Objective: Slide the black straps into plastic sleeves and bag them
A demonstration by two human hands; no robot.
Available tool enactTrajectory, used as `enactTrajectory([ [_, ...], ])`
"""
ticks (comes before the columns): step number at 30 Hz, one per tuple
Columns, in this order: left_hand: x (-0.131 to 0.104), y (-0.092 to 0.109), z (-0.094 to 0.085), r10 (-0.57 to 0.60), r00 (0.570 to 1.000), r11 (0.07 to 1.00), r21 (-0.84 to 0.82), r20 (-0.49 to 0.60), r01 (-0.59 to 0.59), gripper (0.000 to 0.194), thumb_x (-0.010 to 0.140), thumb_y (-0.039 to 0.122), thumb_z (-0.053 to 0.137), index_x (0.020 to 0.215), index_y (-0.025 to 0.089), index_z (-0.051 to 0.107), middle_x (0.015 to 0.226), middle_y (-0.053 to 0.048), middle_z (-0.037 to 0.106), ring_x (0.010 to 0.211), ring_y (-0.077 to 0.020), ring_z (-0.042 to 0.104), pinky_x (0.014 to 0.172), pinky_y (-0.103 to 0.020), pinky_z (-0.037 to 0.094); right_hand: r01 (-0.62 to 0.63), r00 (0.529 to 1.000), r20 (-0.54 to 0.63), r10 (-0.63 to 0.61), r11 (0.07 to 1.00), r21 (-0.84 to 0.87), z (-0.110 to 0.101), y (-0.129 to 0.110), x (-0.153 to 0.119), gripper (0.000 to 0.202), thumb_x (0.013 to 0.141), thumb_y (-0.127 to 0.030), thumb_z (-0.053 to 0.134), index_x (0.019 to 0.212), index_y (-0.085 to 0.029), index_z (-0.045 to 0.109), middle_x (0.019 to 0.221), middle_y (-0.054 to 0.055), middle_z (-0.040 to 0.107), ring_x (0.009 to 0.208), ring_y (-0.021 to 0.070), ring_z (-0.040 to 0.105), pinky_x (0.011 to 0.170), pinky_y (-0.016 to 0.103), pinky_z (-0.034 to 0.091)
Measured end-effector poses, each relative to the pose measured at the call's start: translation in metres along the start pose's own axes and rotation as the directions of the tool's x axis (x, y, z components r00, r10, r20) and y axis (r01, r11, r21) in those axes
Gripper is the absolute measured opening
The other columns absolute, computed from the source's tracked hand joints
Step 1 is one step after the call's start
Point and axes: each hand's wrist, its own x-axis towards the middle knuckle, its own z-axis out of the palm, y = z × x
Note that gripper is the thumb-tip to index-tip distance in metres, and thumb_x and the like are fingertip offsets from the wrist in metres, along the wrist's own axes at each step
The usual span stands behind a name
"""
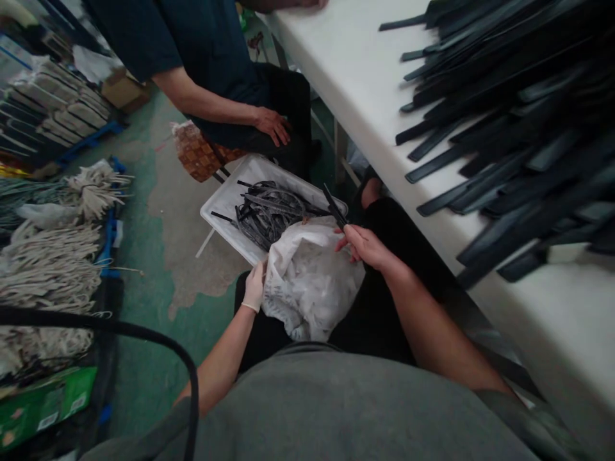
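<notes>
On my lap lies a white plastic bag (314,275), its mouth gaping over crumpled clear plastic. My left hand (254,286), in a pale glove, is closed at the bag's left edge; its fingertips are partly hidden. Over the bag's right side, my bare right hand (364,246) grips a narrow black stick-like thing (335,208) that points up and left; its exact kind does not show. Just beyond the bag, a white plastic tray (225,228) holds a tangle of black and grey straps (271,208).
A white table (355,96) on my right carries a heap of black straps (504,128). Across the tray sits a co-worker, one hand (273,126) on the thigh. Bundles of pale cords (52,262) lie on pallets at left. A black cable (144,333) crosses the lower left.
</notes>
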Motion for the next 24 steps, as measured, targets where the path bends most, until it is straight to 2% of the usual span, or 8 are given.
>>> enactTrajectory([
  [4, -0.059, -0.012, -0.018, 0.118, 0.979, 0.970, -0.191, -0.169, -0.150, 0.049, 0.096, 0.041, 0.029, 0.116, 0.016, 0.066, 0.119, -0.010, 0.069, 0.112, -0.0204, 0.063, 0.099, -0.031, 0.049, -0.009, 1.000, 0.024, 0.006, 0.990, 0.141, 0.014, -0.001, -0.018, 0.027, 0.092, -0.040, 0.049, 0.091, -0.016, 0.061, 0.069, 0.003, 0.069, 0.036, 0.0053, 0.031, 0.039, 0.020, 0.043],
  [7, -0.090, -0.015, -0.020, 0.234, 0.967, 0.941, -0.224, -0.101, -0.252, 0.043, 0.093, 0.044, 0.037, 0.101, 0.020, 0.071, 0.105, -0.007, 0.073, 0.100, -0.0206, 0.067, 0.094, -0.032, 0.052, -0.048, 0.999, 0.014, 0.046, 0.967, 0.251, 0.022, -0.001, -0.035, 0.021, 0.092, -0.034, 0.051, 0.089, -0.015, 0.059, 0.070, 0.004, 0.071, 0.035, 0.0046, 0.027, 0.039, 0.020, 0.044],
  [9, -0.098, -0.010, -0.012, 0.311, 0.950, 0.929, -0.202, -0.032, -0.311, 0.038, 0.092, 0.044, 0.043, 0.099, 0.021, 0.072, 0.105, -0.006, 0.073, 0.100, -0.0212, 0.067, 0.095, -0.033, 0.051, -0.064, 0.998, 0.033, 0.056, 0.947, 0.316, 0.024, 0.000, -0.049, 0.025, 0.094, -0.035, 0.047, 0.092, -0.014, 0.060, 0.071, 0.006, 0.072, 0.034, 0.0046, 0.025, 0.039, 0.021, 0.044],
  [12, -0.086, 0.009, 0.008, 0.325, 0.945, 0.943, -0.086, 0.037, -0.321, 0.038, 0.089, 0.046, 0.052, 0.112, 0.021, 0.069, 0.114, -0.007, 0.071, 0.107, -0.0226, 0.064, 0.097, -0.032, 0.049, -0.099, 0.990, 0.131, 0.055, 0.926, 0.365, 0.028, 0.001, -0.074, 0.032, 0.097, -0.040, 0.044, 0.095, -0.014, 0.061, 0.072, 0.006, 0.072, 0.035, 0.0044, 0.025, 0.039, 0.020, 0.043],
  [15, -0.060, 0.035, 0.024, 0.249, 0.958, 0.953, 0.138, 0.142, -0.269, 0.055, 0.084, 0.054, 0.060, 0.127, 0.019, 0.061, 0.120, -0.010, 0.069, 0.109, -0.0253, 0.063, 0.095, -0.033, 0.047, -0.132, 0.977, 0.203, 0.063, 0.928, 0.348, 0.036, 0.005, -0.100, 0.034, 0.096, -0.045, 0.047, 0.094, -0.014, 0.061, 0.073, 0.005, 0.071, 0.036, 0.0038, 0.025, 0.040, 0.020, 0.044],
  [17, -0.046, 0.051, 0.029, 0.201, 0.956, 0.925, 0.279, 0.212, -0.256, 0.056, 0.083, 0.054, 0.061, 0.125, 0.017, 0.063, 0.117, -0.012, 0.069, 0.109, -0.0270, 0.063, 0.092, -0.033, 0.046, -0.129, 0.978, 0.199, 0.066, 0.938, 0.322, 0.041, 0.011, -0.115, 0.034, 0.094, -0.047, 0.050, 0.094, -0.014, 0.061, 0.073, 0.005, 0.071, 0.036, 0.0037, 0.026, 0.040, 0.020, 0.045],
  [21, -0.040, 0.060, 0.021, 0.187, 0.950, 0.892, 0.362, 0.250, -0.271, 0.036, 0.087, 0.046, 0.056, 0.103, 0.019, 0.074, 0.109, -0.012, 0.072, 0.107, -0.0262, 0.064, 0.089, -0.032, 0.045, -0.120, 0.977, 0.204, 0.061, 0.950, 0.289, 0.045, 0.024, -0.126, 0.034, 0.092, -0.047, 0.054, 0.094, -0.014, 0.061, 0.073, 0.005, 0.070, 0.036, 0.0039, 0.029, 0.040, 0.021, 0.046],
  [24, -0.049, 0.053, 0.000, 0.219, 0.949, 0.875, 0.385, 0.226, -0.294, 0.038, 0.090, 0.047, 0.049, 0.098, 0.021, 0.075, 0.110, -0.011, 0.072, 0.108, -0.0249, 0.063, 0.090, -0.030, 0.044, -0.150, 0.973, 0.216, 0.087, 0.943, 0.298, 0.043, 0.028, -0.121, 0.033, 0.091, -0.046, 0.054, 0.094, -0.014, 0.062, 0.072, 0.005, 0.070, 0.036, 0.0040, 0.029, 0.039, 0.021, 0.045],
])
